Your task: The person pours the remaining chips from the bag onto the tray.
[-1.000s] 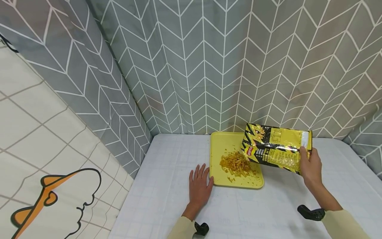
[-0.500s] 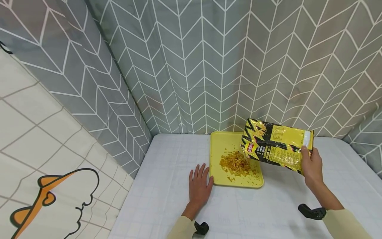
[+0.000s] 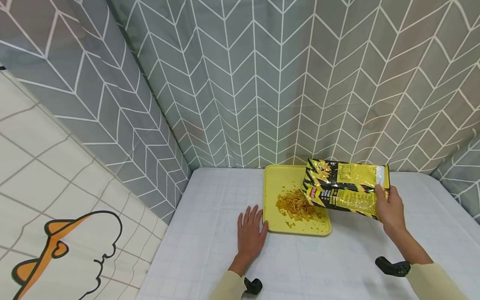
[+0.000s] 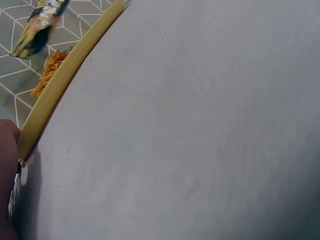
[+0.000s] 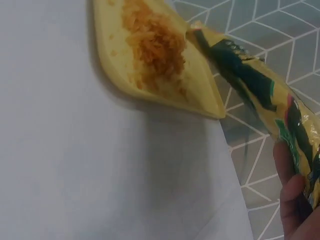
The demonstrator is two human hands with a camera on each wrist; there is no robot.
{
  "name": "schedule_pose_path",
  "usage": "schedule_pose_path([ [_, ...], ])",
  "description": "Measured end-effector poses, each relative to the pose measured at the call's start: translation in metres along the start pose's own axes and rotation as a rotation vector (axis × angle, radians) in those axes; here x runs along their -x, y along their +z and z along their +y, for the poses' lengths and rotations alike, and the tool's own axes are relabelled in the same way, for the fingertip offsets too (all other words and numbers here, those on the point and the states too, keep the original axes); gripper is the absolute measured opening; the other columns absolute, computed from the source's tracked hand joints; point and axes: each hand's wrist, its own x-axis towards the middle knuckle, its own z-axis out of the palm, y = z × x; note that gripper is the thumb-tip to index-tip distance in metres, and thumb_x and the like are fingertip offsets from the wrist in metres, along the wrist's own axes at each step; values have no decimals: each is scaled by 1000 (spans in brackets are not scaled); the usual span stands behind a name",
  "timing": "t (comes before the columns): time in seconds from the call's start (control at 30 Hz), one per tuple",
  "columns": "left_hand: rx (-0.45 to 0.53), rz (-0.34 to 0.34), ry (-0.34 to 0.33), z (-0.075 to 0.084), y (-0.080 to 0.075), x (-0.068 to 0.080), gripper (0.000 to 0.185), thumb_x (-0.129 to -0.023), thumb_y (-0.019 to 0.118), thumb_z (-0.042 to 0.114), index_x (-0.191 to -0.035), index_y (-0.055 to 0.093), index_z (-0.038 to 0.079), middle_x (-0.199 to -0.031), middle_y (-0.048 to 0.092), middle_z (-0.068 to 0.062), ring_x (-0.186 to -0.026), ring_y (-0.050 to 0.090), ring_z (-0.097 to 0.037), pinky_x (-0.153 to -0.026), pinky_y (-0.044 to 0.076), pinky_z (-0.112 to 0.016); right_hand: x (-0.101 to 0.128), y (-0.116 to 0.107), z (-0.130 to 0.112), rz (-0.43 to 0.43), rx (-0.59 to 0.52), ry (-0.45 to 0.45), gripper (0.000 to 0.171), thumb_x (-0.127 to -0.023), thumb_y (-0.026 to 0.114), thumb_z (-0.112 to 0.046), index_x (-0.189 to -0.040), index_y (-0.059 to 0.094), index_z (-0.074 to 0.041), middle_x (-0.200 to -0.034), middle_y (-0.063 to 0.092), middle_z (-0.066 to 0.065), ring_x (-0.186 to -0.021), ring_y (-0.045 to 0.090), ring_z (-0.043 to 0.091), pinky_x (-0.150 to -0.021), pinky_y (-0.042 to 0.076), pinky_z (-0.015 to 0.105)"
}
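Note:
A yellow tray (image 3: 275, 183) lies on the white-covered table (image 3: 210, 250) and holds a pile of orange snack sticks (image 3: 296, 205). My right hand (image 3: 390, 208) grips the bottom end of a yellow-and-black snack bag (image 3: 345, 187), held tipped above the tray with its mouth over the pile. In the right wrist view the bag (image 5: 260, 85) slants over the tray (image 5: 107, 65) and the sticks (image 5: 152, 47). My left hand (image 3: 250, 231) lies flat on the table, fingers straight, touching the tray's left front corner. The left wrist view shows the tray rim (image 4: 65, 75) beside bare tablecloth.
Grey chevron curtains (image 3: 262, 83) close off the back and both sides of the table. A white checked cloth with a cartoon figure (image 3: 63, 246) hangs at the near left. Tablecloth stretches left and in front of the tray.
The bag has dipped slightly lower and flatter over the tray after rising a little half a second ago. The left hand has not moved.

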Motion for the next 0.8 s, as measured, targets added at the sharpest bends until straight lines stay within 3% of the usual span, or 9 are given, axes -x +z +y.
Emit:
schedule_pose_path([
  [0.1, -15, 2, 5, 0, 0, 0, 44, -104, 54, 39, -142, 60, 17, -156, 54, -3, -149, 44, -29, -121, 33, -56, 0, -1, 0, -19, -89, 18, 71, -108, 25, -54, -155, 25, -1, -102, 57, -8, -69, 52, -11, -58, 52, 18],
  [0.17, -17, -10, 1, -1, 0, 0, 45, -104, 53, 39, -142, 59, 17, -157, 53, -2, -150, 43, -29, -122, 32, -56, 1, 0, 0, -20, -84, -7, 70, -108, 26, -55, -154, 26, -2, -100, 55, -10, -69, 53, -11, -58, 53, 18],
  [0.37, -5, -25, -9, 1, -3, -1, 45, -104, 54, 40, -143, 59, 18, -158, 52, -2, -152, 42, -28, -123, 31, -56, 5, 4, -1, 15, 59, -117, 70, -109, 24, -51, -152, 27, 4, -118, 57, 26, -66, 51, -7, -54, 52, 20],
  [0.47, 4, -25, -10, 1, -4, 0, 45, -104, 53, 39, -143, 58, 18, -158, 52, -2, -152, 42, -29, -123, 31, -56, 5, 4, -3, 21, 39, -90, 71, -109, 23, -51, -154, 25, 4, -122, 56, 26, -66, 49, -9, -54, 51, 18],
  [0.57, 11, -29, -11, 2, -4, 0, 45, -104, 52, 39, -144, 58, 18, -158, 51, -2, -152, 41, -29, -123, 31, -57, 4, 2, -5, 18, -21, -39, 71, -109, 25, -52, -154, 26, 3, -106, 60, 5, -67, 50, -10, -55, 51, 18],
  [0.67, 12, -27, -9, 1, -3, 0, 45, -104, 53, 39, -143, 59, 17, -158, 52, -2, -151, 42, -29, -123, 31, -57, 4, 2, -4, 15, -56, 1, 70, -108, 26, -51, -154, 27, 2, -99, 56, -4, -68, 51, -9, -56, 51, 19],
  [0.73, 12, -38, -15, 1, -3, 1, 46, -105, 51, 40, -145, 58, 18, -159, 50, -1, -153, 40, -28, -124, 30, -56, 3, 2, -2, 9, -63, 25, 70, -108, 25, -51, -155, 26, 2, -101, 55, -4, -68, 51, -9, -57, 51, 19],
  [0.8, 20, -41, -16, 1, -3, 1, 46, -105, 52, 39, -144, 58, 17, -159, 50, -2, -153, 40, -29, -124, 30, -57, 2, 2, 0, 0, -62, 52, 72, -108, 25, -52, -157, 24, 1, -109, 55, 4, -69, 51, -9, -58, 51, 18],
])
